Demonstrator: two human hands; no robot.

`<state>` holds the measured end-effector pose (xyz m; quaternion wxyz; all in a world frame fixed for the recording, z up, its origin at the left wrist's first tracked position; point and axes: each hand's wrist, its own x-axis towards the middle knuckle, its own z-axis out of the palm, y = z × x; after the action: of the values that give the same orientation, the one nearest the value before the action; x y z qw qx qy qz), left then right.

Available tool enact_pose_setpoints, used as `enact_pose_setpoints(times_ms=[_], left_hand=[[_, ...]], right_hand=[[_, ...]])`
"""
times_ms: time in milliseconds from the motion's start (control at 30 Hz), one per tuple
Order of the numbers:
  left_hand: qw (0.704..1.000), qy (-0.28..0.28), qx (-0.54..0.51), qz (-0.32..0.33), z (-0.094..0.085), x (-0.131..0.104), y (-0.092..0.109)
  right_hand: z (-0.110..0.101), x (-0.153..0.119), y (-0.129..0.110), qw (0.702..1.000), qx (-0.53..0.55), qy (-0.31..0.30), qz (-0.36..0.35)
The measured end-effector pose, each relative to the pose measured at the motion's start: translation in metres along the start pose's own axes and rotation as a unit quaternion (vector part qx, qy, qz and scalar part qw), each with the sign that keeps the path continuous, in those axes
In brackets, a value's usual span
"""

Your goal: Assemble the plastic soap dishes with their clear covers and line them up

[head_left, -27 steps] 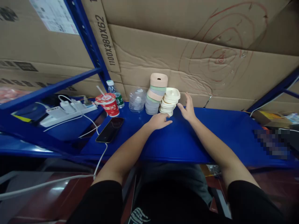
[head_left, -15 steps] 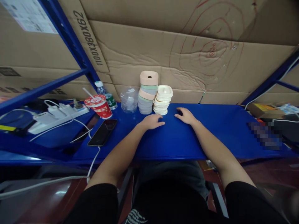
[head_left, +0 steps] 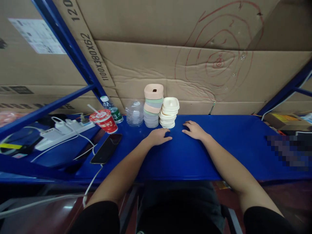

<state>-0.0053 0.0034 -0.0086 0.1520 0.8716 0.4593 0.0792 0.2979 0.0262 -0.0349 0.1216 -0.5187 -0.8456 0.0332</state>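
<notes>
My left hand (head_left: 158, 136) rests on the blue table (head_left: 177, 161) with its fingers apart and nothing held. Just beyond it rises a stack of cream square lids (head_left: 168, 113). To their left stands a taller pile of pink, green and grey containers (head_left: 153, 107), the top pink one showing a dark hole. My right hand (head_left: 194, 130) lies open on the table, right of the lids and apart from them, thumb and fingers spread. A clear plastic tub (head_left: 135, 113) sits left of the containers.
At the left are a red paper cup (head_left: 104, 121) with a straw, a water bottle (head_left: 112, 110), a phone (head_left: 106, 149) and a white power strip (head_left: 63, 131) with cables. Cardboard (head_left: 136, 61) backs the table; blue frame posts flank it. A box (head_left: 287, 122) stands far right.
My view has tilted up a little, so everything sits lower in the picture. Both hands stay in nearly the same place on the table, and the stacks have not moved.
</notes>
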Motion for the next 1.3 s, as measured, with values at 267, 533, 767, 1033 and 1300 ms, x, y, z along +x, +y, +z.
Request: enact_pose_setpoints(times_ms=[267,533,767,1033,1300], left_hand=[[1.000,-0.002,0.012,0.004,0.0006,-0.0032,0.0011],[1.000,-0.005,0.018,0.005,-0.0010,-0.0014,0.0010],[1.000,0.015,-0.011,0.002,-0.0033,-0.0021,0.0024],[1.000,0.024,-0.017,0.008,-0.0026,-0.0007,0.0025],[0.999,0.023,-0.012,0.024,-0.0036,-0.0003,0.0022]], right_hand=[[0.0029,-0.0001,0.0019,1.000,-0.006,-0.009,0.001],[0.0044,0.0023,0.0044,1.000,-0.015,-0.003,-0.007],[0.0057,0.0011,0.0009,1.000,0.003,-0.006,0.024],[0.0014,-0.0025,-0.0036,0.999,0.017,-0.019,0.046],[0.0006,-0.0017,-0.0037,0.999,0.020,-0.016,0.040]])
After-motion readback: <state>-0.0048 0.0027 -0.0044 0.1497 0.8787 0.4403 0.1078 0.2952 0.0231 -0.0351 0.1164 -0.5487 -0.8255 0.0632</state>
